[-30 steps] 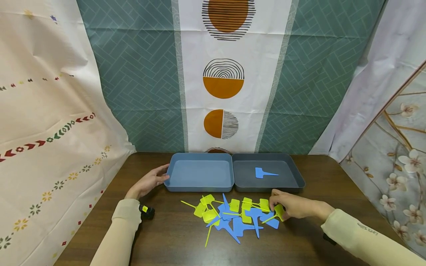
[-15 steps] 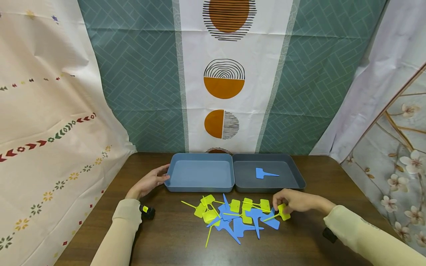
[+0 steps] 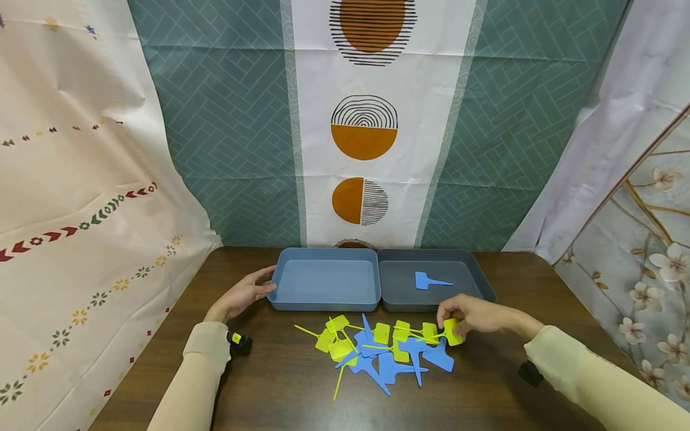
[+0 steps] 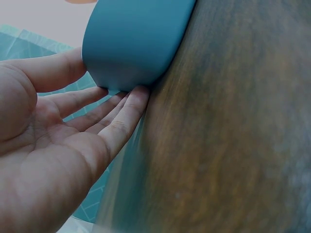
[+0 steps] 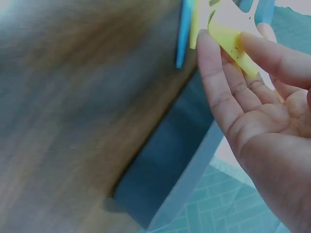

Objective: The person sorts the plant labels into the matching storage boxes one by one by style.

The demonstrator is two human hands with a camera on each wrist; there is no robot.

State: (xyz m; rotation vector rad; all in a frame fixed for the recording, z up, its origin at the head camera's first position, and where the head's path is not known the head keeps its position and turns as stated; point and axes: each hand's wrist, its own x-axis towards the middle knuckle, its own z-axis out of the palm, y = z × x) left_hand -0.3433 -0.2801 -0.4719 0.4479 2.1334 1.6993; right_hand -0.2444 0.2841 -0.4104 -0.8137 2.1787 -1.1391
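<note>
right hand (image 3: 480, 314): one. fingers clamped on a yellow tag (image 3: 453, 333), thumb to one side of its head. since half a second ago, hand and tag have moved farther up the desk (image 3: 280, 377), closer to the near wall of the grey tray (image 3: 463, 269).

yellow tag: one, in the fingers, beside the right end of the pile. stem formerly slanting down-left over the head of the end blue tag (image 3: 439, 359); now pointing left, towards the other yellow tags (image 3: 401, 353) (whether it touches them, cannot tell). the end blue tag's head is now uncovered.

left hand (image 3: 241, 296): one, unchanged. fingers apart, nearly straight, touching the outer left end of the blue tray (image 3: 329, 278).

trays: two, side by side, unchanged. the grey one holds a single blue tag (image 3: 421, 281), lying flat, stem to the right, as before.

pile: mixed yellow and blue tags, overlapping on the desk in front of the trays; otherwise as in the earlier view.
</note>
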